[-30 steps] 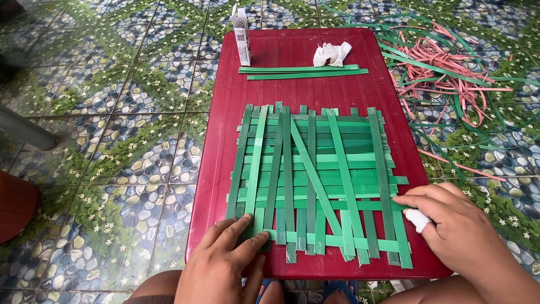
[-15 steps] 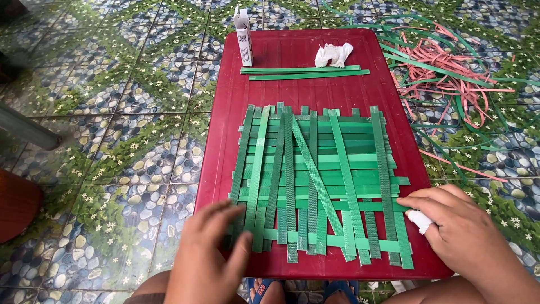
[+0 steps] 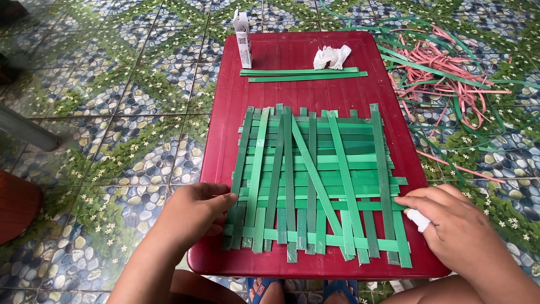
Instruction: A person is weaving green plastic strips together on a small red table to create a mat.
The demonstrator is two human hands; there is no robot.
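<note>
A loose mat of woven green strips (image 3: 315, 180) lies on a dark red tray (image 3: 292, 50) set on the tiled floor. My left hand (image 3: 191, 214) rests at the mat's left edge, fingertips touching the outer strips, holding nothing. At the mat's right edge my right hand (image 3: 455, 225) presses on the strips, with a small white wad (image 3: 417, 219) tucked under its fingers.
Two spare green strips (image 3: 304, 74), a crumpled white tissue (image 3: 332, 56) and a small upright white carton (image 3: 243, 38) stand at the tray's far end. A tangle of pink and green strips (image 3: 450, 62) lies on the floor to the right. A grey pipe (image 3: 25, 130) crosses at left.
My left hand slid from the tray's near edge up and left to the mat's left side. The right hand stayed put.
</note>
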